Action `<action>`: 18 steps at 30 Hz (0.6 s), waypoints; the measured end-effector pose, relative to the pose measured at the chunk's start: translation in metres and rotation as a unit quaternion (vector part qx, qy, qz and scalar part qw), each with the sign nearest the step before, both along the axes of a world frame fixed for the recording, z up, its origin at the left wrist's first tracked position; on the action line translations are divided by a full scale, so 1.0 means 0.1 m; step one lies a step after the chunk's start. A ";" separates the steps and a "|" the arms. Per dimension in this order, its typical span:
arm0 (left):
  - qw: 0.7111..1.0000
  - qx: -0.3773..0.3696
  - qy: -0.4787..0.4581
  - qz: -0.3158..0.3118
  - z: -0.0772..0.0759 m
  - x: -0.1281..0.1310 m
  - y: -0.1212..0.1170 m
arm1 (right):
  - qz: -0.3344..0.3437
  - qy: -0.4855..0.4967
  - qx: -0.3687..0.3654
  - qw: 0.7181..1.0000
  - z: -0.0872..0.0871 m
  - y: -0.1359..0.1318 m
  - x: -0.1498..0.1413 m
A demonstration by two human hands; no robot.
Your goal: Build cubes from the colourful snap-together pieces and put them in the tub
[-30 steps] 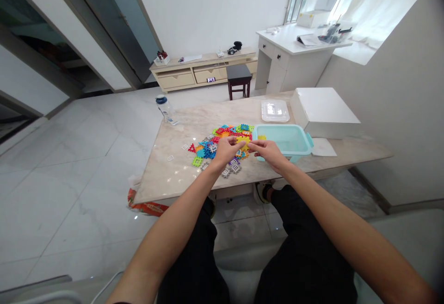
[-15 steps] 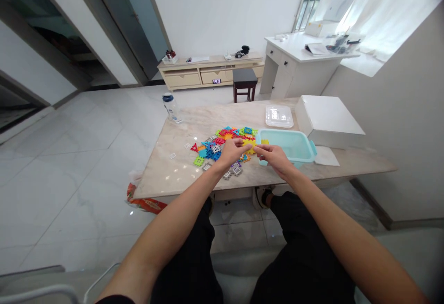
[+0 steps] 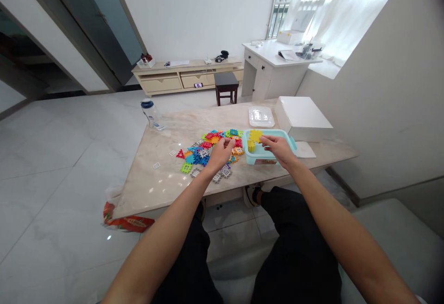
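My right hand (image 3: 278,149) pinches a yellow interlocking plastic tile (image 3: 255,136) by its edge, over the left part of a light-blue plastic bin (image 3: 293,145). A small stack of yellow tiles (image 3: 251,146) stands inside the bin at its left end. My left hand (image 3: 220,155) hovers over a colourful pile of interlocking tiles (image 3: 200,157), its fingers loosely curled and a little apart, with nothing visible in them. Grey window-patterned tiles (image 3: 226,171) lie at the pile's near edge.
Behind the bin are a clear plastic lid (image 3: 261,116) and a white box (image 3: 302,116). A water bottle (image 3: 151,115) stands at the table's far left corner. Small white window cards (image 3: 157,165) lie left of the pile. A red bag (image 3: 128,223) hangs by the left edge.
My hands have moved apart. The yellow tile, between both hands before, is now in my right hand alone over the bin. The whole view has shifted to the right.
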State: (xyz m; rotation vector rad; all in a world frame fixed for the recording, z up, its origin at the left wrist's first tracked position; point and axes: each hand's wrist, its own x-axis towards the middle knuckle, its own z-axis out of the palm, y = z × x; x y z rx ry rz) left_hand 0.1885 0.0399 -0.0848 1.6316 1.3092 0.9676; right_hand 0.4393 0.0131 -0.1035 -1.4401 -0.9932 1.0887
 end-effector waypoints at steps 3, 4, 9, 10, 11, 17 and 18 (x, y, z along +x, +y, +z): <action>0.984 0.098 0.146 -0.013 0.01 -0.09 -0.06 | -0.044 -0.049 -0.009 0.998 0.04 0.17 0.30; 0.975 0.120 0.183 -0.022 0.01 -0.11 -0.08 | -0.049 -0.078 -0.026 0.995 0.05 0.24 0.38; 0.954 0.141 0.262 -0.040 0.03 -0.10 -0.11 | -0.032 -0.196 -0.142 0.970 -0.01 0.55 0.57; 0.952 0.141 0.268 -0.042 0.03 -0.08 -0.11 | -0.026 -0.201 -0.161 0.966 -0.04 0.61 0.57; 0.950 0.140 0.274 -0.045 0.03 -0.06 -0.10 | -0.022 -0.203 -0.175 0.963 -0.08 0.66 0.57; 0.946 0.140 0.286 -0.054 0.03 0.08 -0.04 | -0.015 -0.209 -0.227 0.951 -0.36 0.90 0.50; 0.947 0.135 0.285 -0.056 0.03 0.10 -0.03 | -0.015 -0.210 -0.234 0.949 -0.40 0.93 0.47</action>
